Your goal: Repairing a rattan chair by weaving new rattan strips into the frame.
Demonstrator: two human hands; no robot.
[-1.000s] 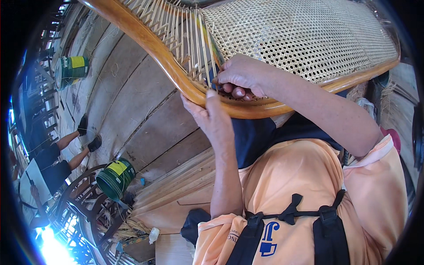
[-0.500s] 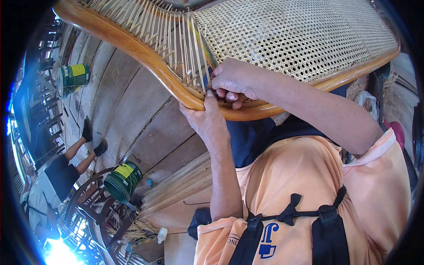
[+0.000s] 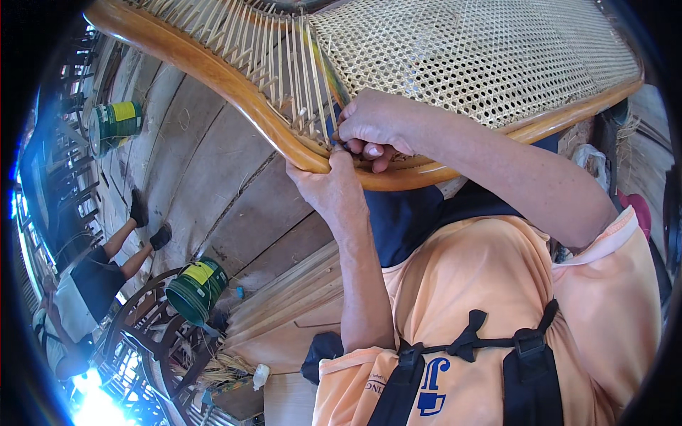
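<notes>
A curved, varnished wooden frame (image 3: 234,96) carries woven cane mesh (image 3: 455,64) on its right part and loose, unwoven cane strands (image 3: 284,71) on its left part. My left hand (image 3: 330,188) grips the frame's near edge, thumb on top and fingers wrapped beneath. Just inside that edge, my right hand (image 3: 376,128) is closed with its fingers curled down against the rim, beside the left thumb. What its fingertips pinch is hidden. A narrow yellow-green strip (image 3: 329,71) runs along the boundary between mesh and strands, down to the right hand.
Two green buckets with yellow labels, one nearer (image 3: 197,291) and one farther (image 3: 116,126), stand on the plank floor (image 3: 213,177). Another person (image 3: 92,284) is at the far left by dark wooden chair frames (image 3: 145,319). Boards (image 3: 291,298) lie left of my body.
My hands stay at the same spot on the frame, with only a slight shift upward. The person at the left has moved their arms.
</notes>
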